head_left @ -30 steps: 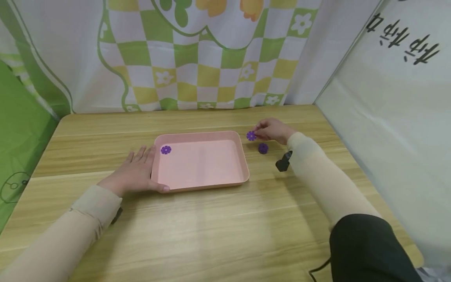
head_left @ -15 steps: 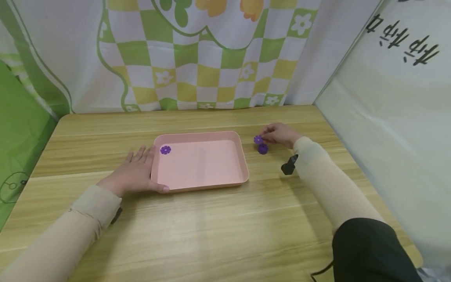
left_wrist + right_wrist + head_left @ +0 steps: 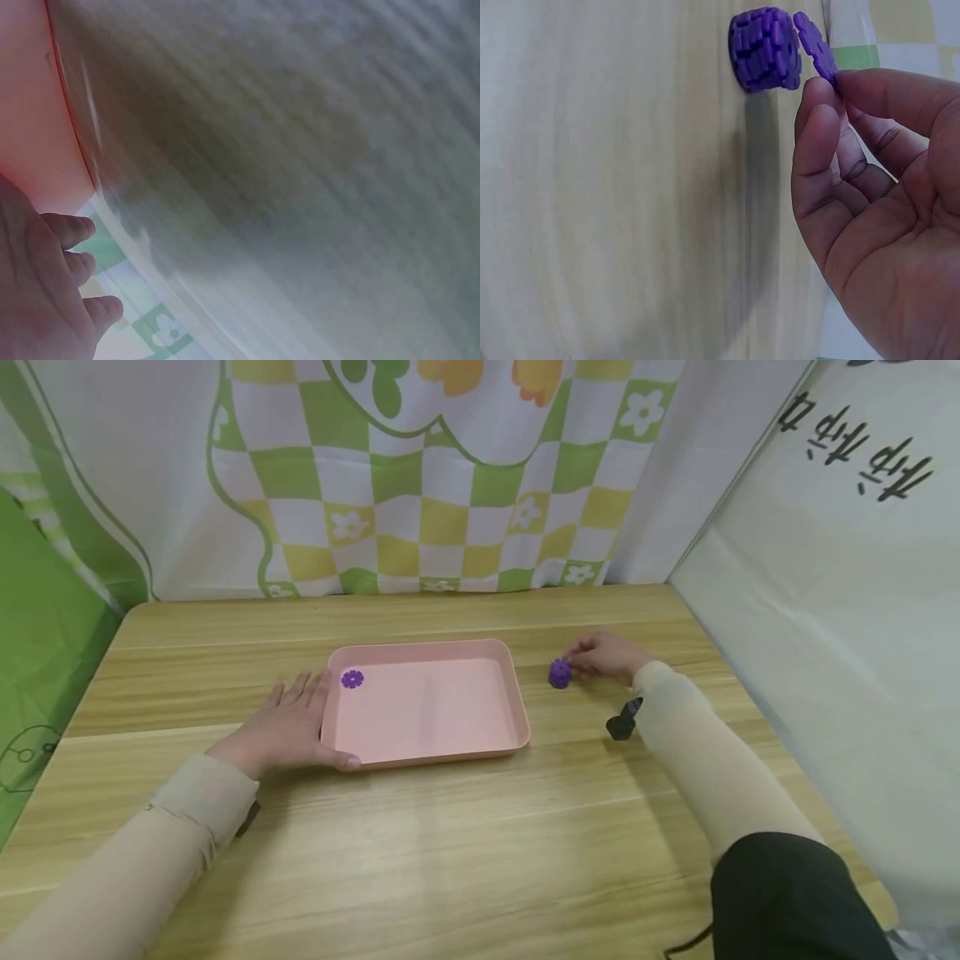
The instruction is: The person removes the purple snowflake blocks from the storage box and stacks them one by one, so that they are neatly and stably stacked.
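Note:
Between thumb and fingertip, my right hand [image 3: 885,172] pinches the edge of a thin purple snowflake disc [image 3: 817,49]. This disc is tilted just above a short stack of purple snowflake discs [image 3: 763,51] on the table; in the right wrist view a narrow gap shows between them. In the head view the right hand [image 3: 607,656] is beside the stack [image 3: 559,675]. My left hand [image 3: 285,735] rests spread against the left side of the pink tray [image 3: 427,757], its thumb along the near edge. One purple snowflake disc [image 3: 352,679] lies flat in the tray's far left corner.
The wooden table [image 3: 420,860] carries the tray in its middle and the stack to the right. A checkered curtain [image 3: 442,527] hangs behind the far edge, and a white panel [image 3: 840,635] stands along the right side.
My right hand has moved right and a little nearer, bringing the pinched disc from left of the stack to just above it. The left hand and the tray have stayed put.

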Action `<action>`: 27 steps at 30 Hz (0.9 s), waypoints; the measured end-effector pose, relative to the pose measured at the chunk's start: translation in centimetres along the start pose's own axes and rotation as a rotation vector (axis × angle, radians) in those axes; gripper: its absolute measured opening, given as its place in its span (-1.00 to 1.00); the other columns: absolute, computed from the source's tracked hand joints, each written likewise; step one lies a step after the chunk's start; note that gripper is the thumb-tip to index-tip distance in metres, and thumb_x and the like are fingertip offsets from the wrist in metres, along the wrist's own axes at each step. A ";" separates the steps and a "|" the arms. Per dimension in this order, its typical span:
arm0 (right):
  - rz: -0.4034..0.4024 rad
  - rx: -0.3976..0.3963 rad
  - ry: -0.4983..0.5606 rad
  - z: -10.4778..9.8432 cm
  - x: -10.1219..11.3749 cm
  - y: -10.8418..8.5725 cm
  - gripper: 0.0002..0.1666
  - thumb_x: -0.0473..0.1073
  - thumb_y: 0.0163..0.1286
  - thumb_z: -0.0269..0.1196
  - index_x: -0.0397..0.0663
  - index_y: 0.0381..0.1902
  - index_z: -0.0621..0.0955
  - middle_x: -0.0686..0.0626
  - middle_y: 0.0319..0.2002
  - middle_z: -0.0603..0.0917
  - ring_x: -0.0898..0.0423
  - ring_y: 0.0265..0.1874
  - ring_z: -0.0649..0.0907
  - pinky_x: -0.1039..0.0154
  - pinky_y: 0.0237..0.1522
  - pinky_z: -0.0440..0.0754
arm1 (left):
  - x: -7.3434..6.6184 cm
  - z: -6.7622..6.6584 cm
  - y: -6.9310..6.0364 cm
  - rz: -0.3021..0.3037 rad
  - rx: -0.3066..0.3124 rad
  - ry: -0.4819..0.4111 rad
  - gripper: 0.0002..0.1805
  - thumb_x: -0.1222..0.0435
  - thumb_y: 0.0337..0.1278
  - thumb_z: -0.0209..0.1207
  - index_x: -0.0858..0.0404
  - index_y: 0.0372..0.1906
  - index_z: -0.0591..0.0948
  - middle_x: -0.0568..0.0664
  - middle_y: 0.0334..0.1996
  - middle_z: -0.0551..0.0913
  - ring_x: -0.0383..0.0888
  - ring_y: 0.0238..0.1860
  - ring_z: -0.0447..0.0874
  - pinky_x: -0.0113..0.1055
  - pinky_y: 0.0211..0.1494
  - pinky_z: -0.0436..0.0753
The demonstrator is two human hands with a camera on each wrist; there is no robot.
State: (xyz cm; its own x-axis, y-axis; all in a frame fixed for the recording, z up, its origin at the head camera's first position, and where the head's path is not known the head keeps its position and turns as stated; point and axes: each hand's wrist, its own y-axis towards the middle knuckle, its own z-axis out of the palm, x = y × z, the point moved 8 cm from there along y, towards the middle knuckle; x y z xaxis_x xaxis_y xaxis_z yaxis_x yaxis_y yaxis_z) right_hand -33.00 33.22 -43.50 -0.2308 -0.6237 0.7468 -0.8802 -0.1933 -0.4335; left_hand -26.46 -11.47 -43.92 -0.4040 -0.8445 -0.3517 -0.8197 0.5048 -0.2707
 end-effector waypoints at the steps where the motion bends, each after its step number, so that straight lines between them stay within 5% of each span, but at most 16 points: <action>1: 0.005 0.000 0.007 0.0 -0.2 0.0 -0.70 -0.31 0.61 0.10 -0.44 0.14 0.54 -0.06 -0.18 0.66 0.16 -0.27 0.60 0.35 -0.18 0.64 | 0.0 0.0 0.0 0.000 0.000 0.001 0.66 -0.56 -0.19 0.27 0.56 0.59 -0.27 0.49 0.59 -0.18 0.43 0.59 -0.36 0.36 0.54 -0.33; 27: 0.031 0.020 0.102 0.5 -1.2 0.0 -0.69 -0.32 0.62 0.09 -0.50 0.15 0.50 -0.09 -0.18 0.66 0.20 -0.28 0.64 0.39 -0.17 0.69 | 0.1 0.1 0.0 -0.004 0.007 0.009 0.66 -0.56 -0.19 0.26 0.54 0.59 -0.28 0.49 0.59 -0.20 0.46 0.58 -0.35 0.37 0.54 -0.31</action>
State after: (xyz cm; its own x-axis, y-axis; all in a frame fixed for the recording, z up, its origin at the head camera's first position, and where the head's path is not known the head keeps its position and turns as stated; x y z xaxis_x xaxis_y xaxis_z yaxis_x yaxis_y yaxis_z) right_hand -32.53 33.61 -44.69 -0.3002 -0.5494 0.7798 -0.8636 -0.1907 -0.4668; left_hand -26.46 -11.54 -44.06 -0.4039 -0.8482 -0.3426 -0.8186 0.5023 -0.2786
